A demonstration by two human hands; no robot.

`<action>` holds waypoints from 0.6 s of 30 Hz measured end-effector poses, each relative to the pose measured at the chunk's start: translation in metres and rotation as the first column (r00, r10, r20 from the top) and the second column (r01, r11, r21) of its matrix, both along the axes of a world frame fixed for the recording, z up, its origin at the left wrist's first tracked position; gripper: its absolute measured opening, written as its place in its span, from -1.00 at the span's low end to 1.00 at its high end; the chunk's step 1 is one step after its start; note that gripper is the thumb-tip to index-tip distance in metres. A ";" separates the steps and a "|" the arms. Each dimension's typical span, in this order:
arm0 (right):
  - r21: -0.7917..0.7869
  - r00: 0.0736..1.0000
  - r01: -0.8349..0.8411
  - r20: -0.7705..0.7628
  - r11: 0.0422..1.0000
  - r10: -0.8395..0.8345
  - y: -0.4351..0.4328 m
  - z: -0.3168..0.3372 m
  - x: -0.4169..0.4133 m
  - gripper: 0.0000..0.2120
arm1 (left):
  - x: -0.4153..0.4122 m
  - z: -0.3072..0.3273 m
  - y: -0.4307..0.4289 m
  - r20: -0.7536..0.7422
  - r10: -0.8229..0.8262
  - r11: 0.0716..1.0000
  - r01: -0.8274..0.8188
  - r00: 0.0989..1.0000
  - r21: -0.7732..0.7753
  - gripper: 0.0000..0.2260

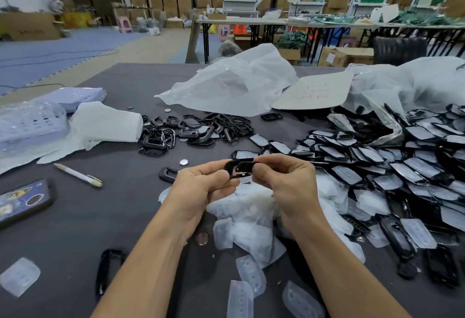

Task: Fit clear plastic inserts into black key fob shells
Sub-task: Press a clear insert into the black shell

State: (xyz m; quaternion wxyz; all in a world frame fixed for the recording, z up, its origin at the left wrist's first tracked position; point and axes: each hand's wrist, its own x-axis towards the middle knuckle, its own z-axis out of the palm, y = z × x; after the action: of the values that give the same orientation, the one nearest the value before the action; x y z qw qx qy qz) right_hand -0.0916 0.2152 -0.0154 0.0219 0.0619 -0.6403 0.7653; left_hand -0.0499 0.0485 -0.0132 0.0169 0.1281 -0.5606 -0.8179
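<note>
Both hands are meeting above the middle of the worktop (75, 229), and between them they are holding one black key fob shell (240, 166), a glossy, rounded frame with an open window and a dark panel showing inside it. The left hand (201, 187) is gripping the shell's left end, its thumb lying across the front and its fingers curling behind. The right hand (281, 182) is pinching the right end, its fingers bending over the top edge; whether a clear insert is already seated in the shell cannot be told. Both forearms are reaching in from the lower edge and angling towards each other. Directly beneath the hands a heap of clear plastic inserts (249, 217) is lying, milky and soft-looking, with round button bumps. A copper coin (202, 238) is lying at its left edge. To the right a wide pile of shells with inserts (377, 166) is spreading out, and behind the hands a heap of empty black frames (196, 129) is resting. A silver button cell (183, 162) is sitting just beyond the left hand, and a white pen (78, 175) is lying farther left.
</note>
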 end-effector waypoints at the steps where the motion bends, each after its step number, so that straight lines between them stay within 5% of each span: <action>1: -0.007 1.000 -0.002 0.005 1.000 0.002 0.000 0.000 0.000 -0.74 | 0.000 0.001 0.000 -0.001 0.000 1.000 0.000 1.000 0.005 -0.78; 18: -0.090 0.985 0.173 0.038 0.981 -0.170 0.016 0.014 0.001 -0.81 | -0.005 -0.003 0.008 -0.025 0.189 0.979 -0.191 0.982 -0.067 -0.83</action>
State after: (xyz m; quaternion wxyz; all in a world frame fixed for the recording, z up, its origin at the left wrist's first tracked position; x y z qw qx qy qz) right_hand -0.0902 0.2317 -0.0010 0.0810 -0.0062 -0.6073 0.7903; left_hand -0.0544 0.0562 -0.0158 0.1046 0.1728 -0.5738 -0.7937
